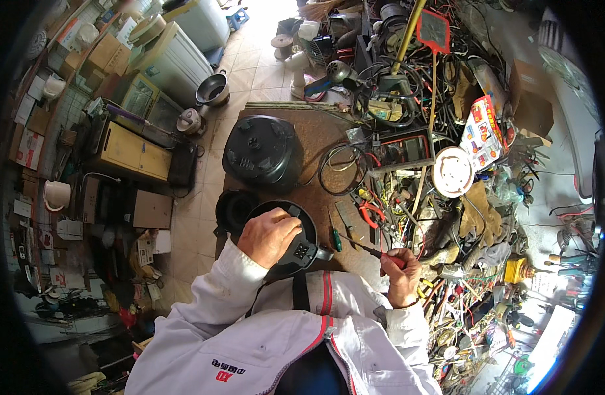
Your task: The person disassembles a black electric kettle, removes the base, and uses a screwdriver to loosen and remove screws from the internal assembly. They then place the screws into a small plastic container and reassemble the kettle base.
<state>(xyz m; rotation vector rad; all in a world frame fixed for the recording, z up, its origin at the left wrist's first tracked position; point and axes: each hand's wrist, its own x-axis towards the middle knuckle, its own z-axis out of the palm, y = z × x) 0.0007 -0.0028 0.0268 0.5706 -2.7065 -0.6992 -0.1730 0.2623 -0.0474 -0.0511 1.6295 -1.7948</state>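
Observation:
My left hand [271, 237], fingers curled together, is over a black round appliance [304, 253] on the near part of the workbench. What its fingertips hold, if anything, is hidden; a small grey piece [294, 211] shows beside them. The appliance has a slotted patch on its face and a stubby handle at its right. To the right, my right hand [401, 275] is closed round the red handle of a screwdriver [375, 252], its thin shaft pointing left and away. A green-handled screwdriver [336, 239] lies on the bench between my hands.
Behind the appliance a large black appliance body [262, 150] stands on the brown bench [315, 141], near a black cable loop [342, 169]. Red-handled pliers [371, 214], a multimeter [406, 149] and a round white disc [453, 172] sit among piled tools and wires at right.

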